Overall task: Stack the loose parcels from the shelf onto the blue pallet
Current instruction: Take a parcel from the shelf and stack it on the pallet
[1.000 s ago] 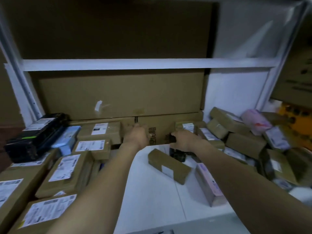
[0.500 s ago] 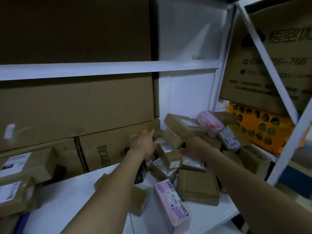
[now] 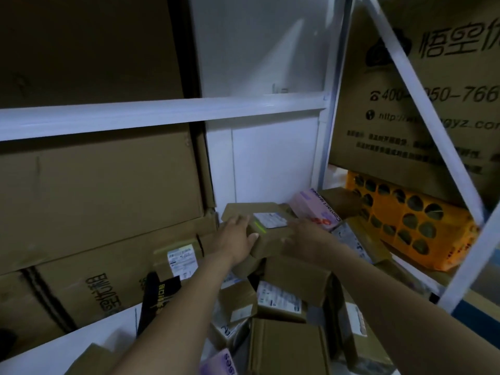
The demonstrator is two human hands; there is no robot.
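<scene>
Cardboard parcel (image 3: pixel 270 221), white label up, tops the parcel pile (image 3: pixel 286 345) at the shelf's (image 3: pixel 89 336) right end. Left hand (image 3: pixel 235 239) grips its left corner, thumb over the edge. Right hand (image 3: pixel 305 239) presses the right side, fingers spread.

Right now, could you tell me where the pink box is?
Head view, right of centre: the pink box lies between the right hand and the orange crate.

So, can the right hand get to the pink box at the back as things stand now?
Probably yes. The pink box lies just behind the right hand, in the open, with nothing over it. But that hand is on the brown parcel, so it would have to leave it first.
</scene>
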